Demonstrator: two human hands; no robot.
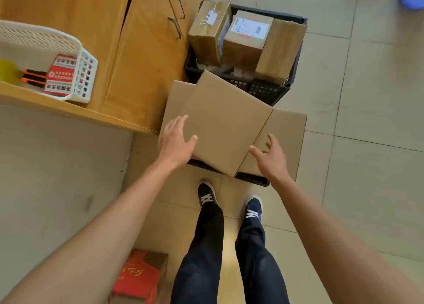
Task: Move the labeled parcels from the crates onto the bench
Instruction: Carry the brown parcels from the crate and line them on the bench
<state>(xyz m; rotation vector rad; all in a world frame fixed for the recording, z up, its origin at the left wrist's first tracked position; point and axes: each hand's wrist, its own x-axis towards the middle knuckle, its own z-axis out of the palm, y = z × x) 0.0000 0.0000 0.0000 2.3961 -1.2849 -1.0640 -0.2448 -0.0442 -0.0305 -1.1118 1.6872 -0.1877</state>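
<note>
Reaching down over a tiled floor (378, 97), a person is stretching both bare arms toward a large plain cardboard parcel (226, 122) that is lying tilted across the near black crate (252, 179). The left hand (176, 140) is resting against the parcel's left edge, fingers spread and relaxed, gripping nothing. The right hand (271, 156) is hovering at the parcel's lower right corner, fingers loosely curved and apart, and whether the fingertips are touching the cardboard cannot be told. Under the big parcel, just past both sets of fingers, more flat brown cardboard (286, 129) is covering the crate, so its contents are hidden and only a strip of black rim is showing below the right wrist.

Farther beyond the fingertips, a second black crate (263, 89) is standing against a wooden cabinet (146, 58). It is holding three upright brown boxes packed side by side: a taped box (207, 31) on the left, a labeled box (249, 37) with a white shipping label in the middle, and a plain box (278, 49) on the right.

Off to the left of the left hand, a white mesh basket (75, 51) is sitting on a wooden shelf (75, 110), holding a red-and-white packet (60, 75) and orange-and-black handled tools (34, 77). A red carton (137, 278) is lying on the floor beside the person's dark shoes (207, 194).
</note>
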